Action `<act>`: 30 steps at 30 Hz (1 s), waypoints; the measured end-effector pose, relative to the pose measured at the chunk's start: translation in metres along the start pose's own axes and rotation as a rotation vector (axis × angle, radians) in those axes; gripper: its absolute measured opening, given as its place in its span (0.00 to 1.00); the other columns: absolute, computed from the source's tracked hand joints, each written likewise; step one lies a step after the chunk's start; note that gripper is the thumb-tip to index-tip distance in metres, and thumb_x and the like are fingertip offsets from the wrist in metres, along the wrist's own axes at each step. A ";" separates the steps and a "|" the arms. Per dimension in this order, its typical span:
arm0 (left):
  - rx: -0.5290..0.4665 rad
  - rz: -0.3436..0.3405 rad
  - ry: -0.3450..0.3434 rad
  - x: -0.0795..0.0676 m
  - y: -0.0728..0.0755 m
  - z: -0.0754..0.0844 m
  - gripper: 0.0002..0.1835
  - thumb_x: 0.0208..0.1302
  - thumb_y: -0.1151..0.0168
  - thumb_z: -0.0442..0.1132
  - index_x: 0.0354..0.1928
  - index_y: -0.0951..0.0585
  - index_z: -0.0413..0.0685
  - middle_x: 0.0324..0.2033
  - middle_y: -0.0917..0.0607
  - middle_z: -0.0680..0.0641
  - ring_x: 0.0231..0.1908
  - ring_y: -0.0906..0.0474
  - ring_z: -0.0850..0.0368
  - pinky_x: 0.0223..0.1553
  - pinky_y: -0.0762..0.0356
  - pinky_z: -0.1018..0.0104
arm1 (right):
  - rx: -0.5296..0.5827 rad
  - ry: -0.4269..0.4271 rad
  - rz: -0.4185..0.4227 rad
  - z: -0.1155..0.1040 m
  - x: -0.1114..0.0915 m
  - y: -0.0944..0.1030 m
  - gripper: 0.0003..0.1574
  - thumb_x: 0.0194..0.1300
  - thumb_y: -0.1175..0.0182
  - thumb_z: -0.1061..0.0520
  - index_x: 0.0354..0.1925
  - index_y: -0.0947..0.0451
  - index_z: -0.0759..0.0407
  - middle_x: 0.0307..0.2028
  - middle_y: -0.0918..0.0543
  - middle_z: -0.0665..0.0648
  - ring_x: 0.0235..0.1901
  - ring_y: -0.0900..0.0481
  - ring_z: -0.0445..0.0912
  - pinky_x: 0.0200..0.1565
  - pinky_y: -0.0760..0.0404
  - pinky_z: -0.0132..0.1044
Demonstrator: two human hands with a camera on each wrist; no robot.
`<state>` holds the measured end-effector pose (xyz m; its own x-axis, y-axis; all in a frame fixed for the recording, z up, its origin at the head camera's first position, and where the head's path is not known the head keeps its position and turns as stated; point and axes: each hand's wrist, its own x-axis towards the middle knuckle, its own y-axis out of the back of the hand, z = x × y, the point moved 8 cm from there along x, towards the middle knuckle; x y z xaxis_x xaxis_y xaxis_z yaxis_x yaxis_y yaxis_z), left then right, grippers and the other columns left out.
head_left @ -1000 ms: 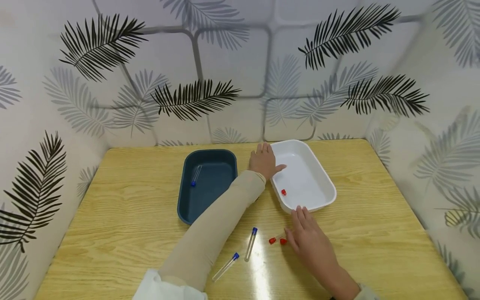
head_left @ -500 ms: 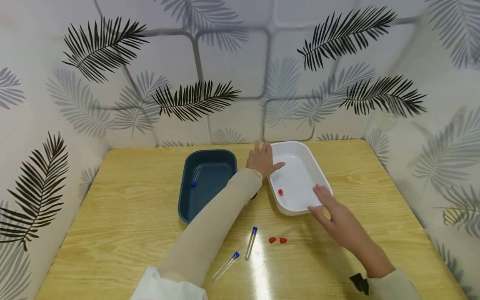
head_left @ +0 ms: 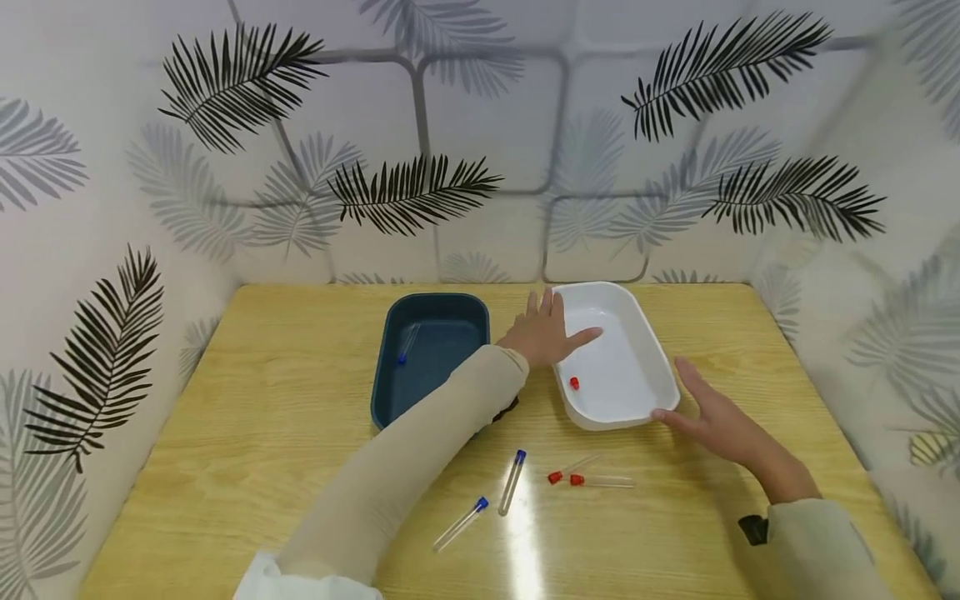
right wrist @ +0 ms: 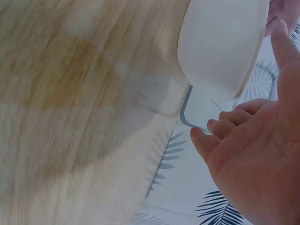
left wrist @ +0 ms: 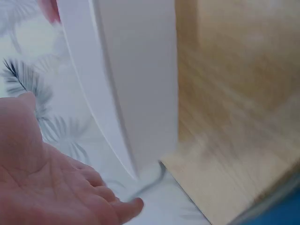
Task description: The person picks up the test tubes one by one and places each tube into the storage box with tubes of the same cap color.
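Observation:
A white plastic tray (head_left: pixel 626 375) with a small red cap (head_left: pixel 574 383) in it lies between my two hands. At its left side is my left hand (head_left: pixel 543 335), fingers straight and spread, thumb reaching over the rim. My right hand (head_left: pixel 712 417) is at its near right corner, thumb tip right at the rim, fingers extended along the outer side. Neither hand grips anything. In the left wrist view the left palm (left wrist: pixel 51 187) lies beside the tray wall (left wrist: pixel 136 84); the right wrist view shows the right palm (right wrist: pixel 258 150) turned toward the tray (right wrist: pixel 225 42).
Left of the white tray stands a dark blue tray (head_left: pixel 380 375) holding a blue-capped tube (head_left: pixel 408 345), partly behind my left sleeve. Two blue-capped tubes (head_left: pixel 512 483) (head_left: pixel 461 525) and two red-capped tubes (head_left: pixel 603 482) (head_left: pixel 576 468) lie on the wooden table (head_left: pixel 285 400) in front.
My right hand has moved from the white tray's near edge to its right side. The tray has shifted slightly left. My left hand stays on its left, fingers more spread. The head view has turned a little.

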<state>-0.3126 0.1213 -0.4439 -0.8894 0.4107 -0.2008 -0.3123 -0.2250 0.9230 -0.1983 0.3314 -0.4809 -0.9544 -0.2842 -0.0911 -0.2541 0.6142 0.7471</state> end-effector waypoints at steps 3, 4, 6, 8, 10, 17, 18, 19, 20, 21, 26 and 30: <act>-0.039 -0.015 0.003 -0.019 -0.007 0.012 0.56 0.54 0.69 0.79 0.73 0.58 0.43 0.72 0.58 0.44 0.70 0.66 0.47 0.66 0.52 0.53 | -0.003 0.009 0.000 0.001 0.001 -0.002 0.61 0.60 0.39 0.43 0.73 0.70 0.51 0.71 0.58 0.65 0.66 0.51 0.67 0.57 0.45 0.66; -0.056 -0.017 0.006 -0.025 -0.010 0.016 0.57 0.53 0.68 0.79 0.72 0.58 0.42 0.72 0.59 0.44 0.70 0.67 0.48 0.66 0.52 0.53 | -0.006 0.011 0.003 0.001 0.000 -0.002 0.61 0.60 0.38 0.43 0.73 0.69 0.49 0.71 0.56 0.64 0.65 0.49 0.67 0.56 0.44 0.66; -0.098 -0.018 0.013 -0.035 -0.016 0.021 0.59 0.52 0.66 0.80 0.72 0.59 0.42 0.72 0.60 0.43 0.70 0.68 0.49 0.65 0.51 0.52 | -0.021 0.016 0.015 0.000 -0.001 -0.002 0.62 0.59 0.37 0.42 0.73 0.69 0.47 0.71 0.54 0.63 0.64 0.46 0.67 0.55 0.41 0.66; -0.132 -0.016 0.020 -0.044 -0.023 0.024 0.59 0.51 0.64 0.80 0.72 0.60 0.42 0.72 0.61 0.43 0.70 0.68 0.49 0.65 0.50 0.53 | -0.041 0.014 0.026 0.000 -0.002 -0.001 0.62 0.58 0.37 0.41 0.73 0.68 0.47 0.71 0.53 0.64 0.63 0.45 0.68 0.54 0.41 0.66; -0.143 -0.009 0.021 -0.052 -0.030 0.026 0.60 0.51 0.63 0.80 0.72 0.60 0.42 0.72 0.61 0.43 0.70 0.68 0.49 0.65 0.50 0.53 | -0.057 0.013 0.036 -0.001 -0.002 -0.002 0.62 0.58 0.37 0.41 0.73 0.68 0.49 0.70 0.52 0.65 0.63 0.44 0.68 0.54 0.40 0.66; -0.104 0.029 0.007 -0.071 -0.051 0.021 0.63 0.47 0.62 0.81 0.72 0.62 0.41 0.72 0.63 0.42 0.70 0.67 0.46 0.66 0.52 0.54 | -0.069 -0.023 0.042 -0.003 -0.001 -0.011 0.62 0.59 0.40 0.38 0.73 0.68 0.54 0.70 0.53 0.68 0.63 0.46 0.69 0.56 0.42 0.65; -0.096 0.039 0.009 -0.073 -0.053 0.019 0.64 0.46 0.61 0.82 0.72 0.62 0.41 0.72 0.63 0.42 0.70 0.67 0.47 0.66 0.52 0.54 | -0.067 -0.019 0.044 -0.005 -0.001 -0.013 0.62 0.59 0.40 0.38 0.73 0.68 0.54 0.70 0.53 0.68 0.63 0.46 0.69 0.56 0.42 0.65; -0.097 0.046 0.013 -0.074 -0.055 0.017 0.64 0.46 0.60 0.82 0.72 0.61 0.41 0.72 0.63 0.43 0.70 0.67 0.46 0.66 0.53 0.55 | -0.061 -0.017 0.046 -0.007 0.000 -0.014 0.62 0.59 0.40 0.38 0.73 0.68 0.54 0.70 0.53 0.68 0.64 0.47 0.68 0.56 0.42 0.65; -0.097 0.053 0.017 -0.076 -0.057 0.015 0.64 0.45 0.59 0.81 0.72 0.62 0.41 0.72 0.63 0.43 0.70 0.67 0.46 0.66 0.53 0.55 | -0.056 -0.014 0.048 -0.008 0.000 -0.015 0.62 0.59 0.40 0.39 0.73 0.68 0.55 0.70 0.53 0.69 0.64 0.47 0.69 0.56 0.43 0.65; -0.092 0.065 0.018 -0.077 -0.058 0.012 0.65 0.45 0.58 0.81 0.72 0.62 0.41 0.72 0.62 0.43 0.70 0.66 0.46 0.66 0.52 0.54 | -0.057 -0.015 0.050 -0.010 0.000 -0.016 0.62 0.59 0.40 0.39 0.73 0.68 0.55 0.70 0.53 0.69 0.64 0.47 0.69 0.56 0.43 0.65; -0.066 0.137 0.013 -0.083 -0.060 0.004 0.65 0.44 0.56 0.81 0.72 0.59 0.41 0.72 0.59 0.43 0.70 0.63 0.44 0.65 0.51 0.53 | -0.084 -0.027 0.054 -0.015 -0.001 -0.022 0.62 0.60 0.41 0.37 0.73 0.68 0.58 0.69 0.53 0.70 0.63 0.46 0.70 0.56 0.42 0.64; 0.000 0.191 0.004 -0.088 -0.060 0.002 0.64 0.44 0.61 0.82 0.72 0.57 0.40 0.71 0.56 0.42 0.70 0.61 0.45 0.65 0.50 0.52 | -0.101 -0.044 0.055 -0.017 -0.001 -0.027 0.62 0.59 0.43 0.34 0.73 0.68 0.56 0.69 0.52 0.70 0.62 0.45 0.70 0.56 0.41 0.64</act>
<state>-0.2146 0.1002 -0.4811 -0.9339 0.3567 -0.0231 -0.1374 -0.2984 0.9445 -0.1877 0.3028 -0.4899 -0.9730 -0.2183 -0.0747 -0.1860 0.5504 0.8139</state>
